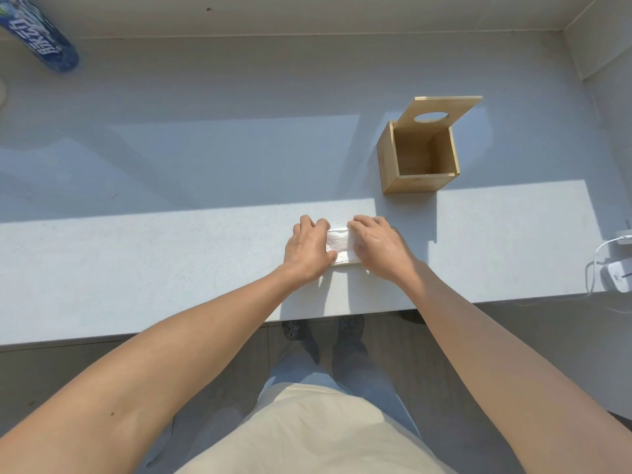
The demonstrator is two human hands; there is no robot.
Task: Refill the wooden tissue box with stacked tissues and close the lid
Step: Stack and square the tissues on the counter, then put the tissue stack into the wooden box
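A white stack of tissues [340, 244] lies on the pale counter [171, 254] near its front edge. My left hand [309, 248] grips its left end and my right hand [378, 246] grips its right end, so only the middle of the stack shows. The wooden tissue box [415, 159] stands farther back and to the right, empty inside. Its lid [441, 111], with an oval hole, is tipped up and back at the far side.
A blue bottle [41, 35] lies at the far left. A white charger with a cable [615, 271] sits at the right edge of the counter. A wall runs along the back and right side.
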